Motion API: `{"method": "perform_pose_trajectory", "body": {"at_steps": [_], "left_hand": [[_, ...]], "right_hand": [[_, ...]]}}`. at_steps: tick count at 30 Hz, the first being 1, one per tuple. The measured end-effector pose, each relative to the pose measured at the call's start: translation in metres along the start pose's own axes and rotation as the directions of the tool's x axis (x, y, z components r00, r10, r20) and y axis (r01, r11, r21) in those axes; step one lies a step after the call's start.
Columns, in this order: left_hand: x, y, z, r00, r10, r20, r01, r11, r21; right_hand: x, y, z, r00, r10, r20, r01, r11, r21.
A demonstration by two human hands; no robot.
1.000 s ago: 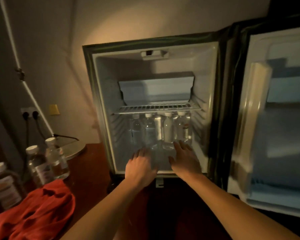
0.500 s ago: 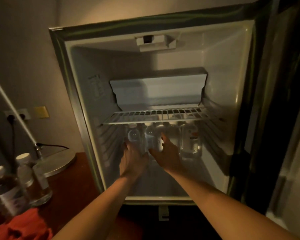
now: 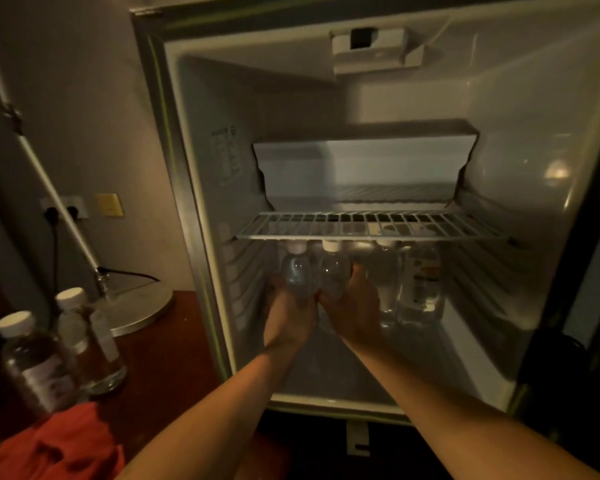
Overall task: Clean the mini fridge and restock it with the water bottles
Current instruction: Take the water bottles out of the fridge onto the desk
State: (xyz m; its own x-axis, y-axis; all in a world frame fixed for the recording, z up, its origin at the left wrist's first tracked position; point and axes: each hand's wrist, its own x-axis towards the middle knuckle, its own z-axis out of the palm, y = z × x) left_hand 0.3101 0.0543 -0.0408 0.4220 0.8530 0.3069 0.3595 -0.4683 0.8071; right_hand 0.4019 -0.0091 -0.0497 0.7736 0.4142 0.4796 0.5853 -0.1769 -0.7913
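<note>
Clear bottles (image 3: 314, 275) | gripped by left hand (image 3: 288, 318), right hand (image 3: 352, 315) | fridge (image 3: 534, 140)

Tight room under the shelf, open room above it

Inside the open white-lined mini fridge (image 3: 201, 174), the white wire shelf (image 3: 371, 226) caps the lower compartment just above the white caps of the clear plastic water bottles (image 3: 420, 282) standing upright along the back; the left hand (image 3: 286, 315) and right hand (image 3: 352, 311) fill the left part of that row, each around a bottle. The bare floor in front of the bottles lies open to the doorway. Above the shelf the space is free up to the white box-shaped freezer tray (image 3: 361, 168). Outside, two more clear bottles (image 3: 84, 341), a round metal lamp base (image 3: 139, 306) and a red cloth (image 3: 59, 448) crowd the dark wooden table (image 3: 163, 368) to the left.
</note>
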Motion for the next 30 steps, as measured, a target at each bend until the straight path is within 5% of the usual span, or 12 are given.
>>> {"method": "perform_pose_trajectory", "body": {"at_steps": [6, 17, 24, 30], "left_hand": [[-0.048, 0.007, -0.032, 0.994, -0.111, 0.019, 0.109, 0.989, 0.097], [-0.139, -0.008, -0.143, 0.994, 0.113, -0.008, -0.110, 0.980, 0.164], [-0.136, -0.043, -0.205, 0.961, 0.176, -0.215, -0.151, 0.980, 0.129], [-0.104, -0.087, -0.236, 0.921, 0.187, -0.341, -0.173, 0.982, 0.073]], "right_hand": [[-0.049, -0.019, -0.018, 0.992, -0.124, -0.023, 0.125, 0.989, 0.080], [-0.142, -0.092, -0.053, 0.991, -0.131, 0.031, 0.134, 0.985, -0.109], [-0.180, -0.132, -0.022, 0.952, -0.274, 0.135, 0.273, 0.962, 0.028], [-0.179, -0.154, 0.045, 0.964, -0.192, 0.186, 0.172, 0.978, 0.118]]}}
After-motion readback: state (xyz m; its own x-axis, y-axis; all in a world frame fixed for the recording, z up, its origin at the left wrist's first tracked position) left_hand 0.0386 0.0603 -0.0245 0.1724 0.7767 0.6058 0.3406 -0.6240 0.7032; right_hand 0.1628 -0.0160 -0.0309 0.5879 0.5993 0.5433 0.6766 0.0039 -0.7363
